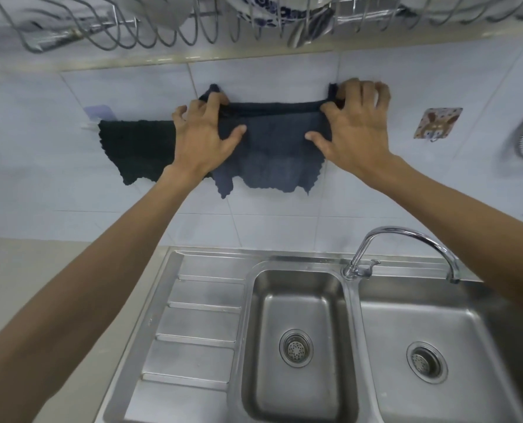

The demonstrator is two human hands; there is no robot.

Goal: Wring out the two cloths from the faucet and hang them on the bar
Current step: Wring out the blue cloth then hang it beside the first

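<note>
Head view: both hands work at the white tiled wall [71, 184] above the stainless steel double sink [297, 315]. Left hand [204, 138] pinches the upper left corner of the blue-grey scalloped cloth [272, 157], grip closed, thumb pressed on the front. Right hand [353, 129] pinches the upper right corner likewise. Cloth hangs flat, its top edge folded over; the bar itself cannot be made out. Black scalloped cloth [138, 151] hangs at 9 o'clock of it, partly behind the left hand. Curved chrome faucet [406, 239] stands at 5 o'clock, bare.
</note>
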